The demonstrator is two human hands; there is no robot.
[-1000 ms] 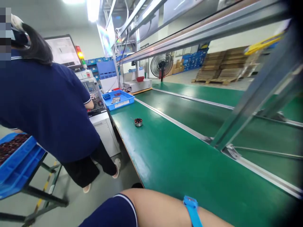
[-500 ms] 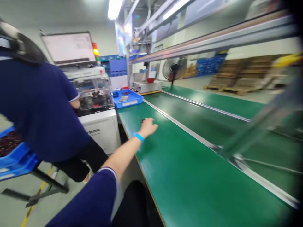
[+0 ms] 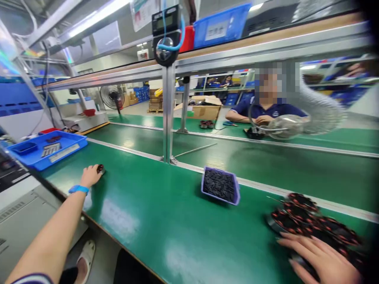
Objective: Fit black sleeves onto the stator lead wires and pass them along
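My left hand (image 3: 91, 176), a blue band at its wrist, is closed on a small round motor stator (image 3: 101, 169) with dark and copper-coloured parts. It is low over the left part of the green bench, near a blue tray (image 3: 68, 153). At the lower right, my right hand (image 3: 322, 258) lies with fingers spread over the near side of a cluster of motor stators (image 3: 299, 213) with copper windings. A dark piece shows between its thumb and fingers; whether it is gripped I cannot tell. Between my hands stands a purple bin (image 3: 220, 185) of small black strips.
A metal post (image 3: 167, 114) rises from the bench to an overhead rail, where a dark gauge (image 3: 166, 35) hangs. Across the bench a person (image 3: 266, 110) sits near a cardboard box (image 3: 204, 108). A fan (image 3: 112, 96) stands farther back on the left.
My view has swung right, bringing the purple bin, the stators and my right hand into sight. The person and machine at the left have left the view. My left hand still holds its dark piece.
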